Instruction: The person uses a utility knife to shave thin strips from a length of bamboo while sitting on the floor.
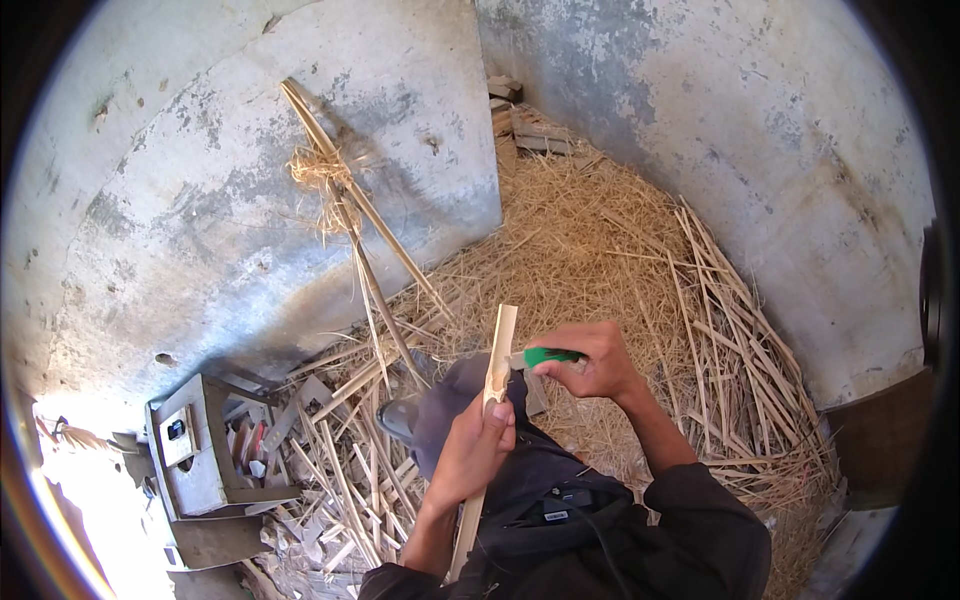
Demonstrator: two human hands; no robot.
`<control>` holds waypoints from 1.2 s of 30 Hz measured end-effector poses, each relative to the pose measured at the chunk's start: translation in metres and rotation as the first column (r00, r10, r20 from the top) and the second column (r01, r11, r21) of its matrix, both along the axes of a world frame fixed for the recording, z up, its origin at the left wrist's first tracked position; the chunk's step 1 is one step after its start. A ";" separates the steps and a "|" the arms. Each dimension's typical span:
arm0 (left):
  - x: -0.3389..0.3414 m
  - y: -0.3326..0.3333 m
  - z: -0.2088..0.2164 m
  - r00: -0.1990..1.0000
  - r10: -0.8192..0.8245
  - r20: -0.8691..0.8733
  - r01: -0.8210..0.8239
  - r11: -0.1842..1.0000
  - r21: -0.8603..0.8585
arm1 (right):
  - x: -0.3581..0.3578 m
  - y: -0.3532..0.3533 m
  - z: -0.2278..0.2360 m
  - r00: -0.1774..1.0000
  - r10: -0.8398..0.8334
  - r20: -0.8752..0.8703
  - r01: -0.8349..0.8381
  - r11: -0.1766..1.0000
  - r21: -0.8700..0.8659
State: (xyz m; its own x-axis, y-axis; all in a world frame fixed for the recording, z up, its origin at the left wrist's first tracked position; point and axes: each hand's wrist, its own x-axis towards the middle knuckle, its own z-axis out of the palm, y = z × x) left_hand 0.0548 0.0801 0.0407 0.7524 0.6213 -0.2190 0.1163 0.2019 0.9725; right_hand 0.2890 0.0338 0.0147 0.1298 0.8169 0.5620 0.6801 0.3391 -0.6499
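A long pale split bamboo strip [503,335] slants up across my lap, its inner hollow facing up and a rough, splintered joint partway along. My left hand [474,448] is wrapped round it just below that joint. In my right hand [593,362] is a knife [552,356] with a green handle, gripped in closed fingers. Its short blade touches or nearly touches the strip's right edge; the exact contact is too small to make out. The lower end of the strip runs down beside my left forearm.
Straw-like shavings [590,220] cover the floor ahead. Bamboo sticks [745,370] are piled along the right wall, and more lie at lower left. Several long poles [350,190] tied with fibre lean on the left wall [200,200]. A worn wooden box [195,450] stands at left.
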 end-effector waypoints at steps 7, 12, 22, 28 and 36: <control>0.001 0.004 -0.003 0.999 0.021 -0.050 -0.019 0.999 0.036 | 0.004 0.006 0.002 0.999 -0.042 0.033 0.041 0.999 0.035; 0.003 0.007 0.001 0.998 0.018 -0.061 -0.015 0.999 0.047 | 0.001 0.008 -0.002 0.993 -0.112 0.024 0.110 0.992 0.057; -0.003 -0.004 0.009 0.995 -0.095 -0.014 0.090 0.976 -0.201 | 0.081 0.019 -0.020 0.827 -0.516 -0.224 0.489 0.856 -0.167; -0.003 0.001 0.005 0.982 -0.067 0.174 0.121 0.939 -0.321 | 0.038 0.010 -0.027 0.845 -0.237 -0.479 0.181 0.970 -0.160; -0.001 0.001 0.005 0.953 -0.047 0.301 0.139 0.946 -0.293 | 0.000 0.006 -0.024 0.859 -0.018 -0.512 -0.044 0.993 -0.109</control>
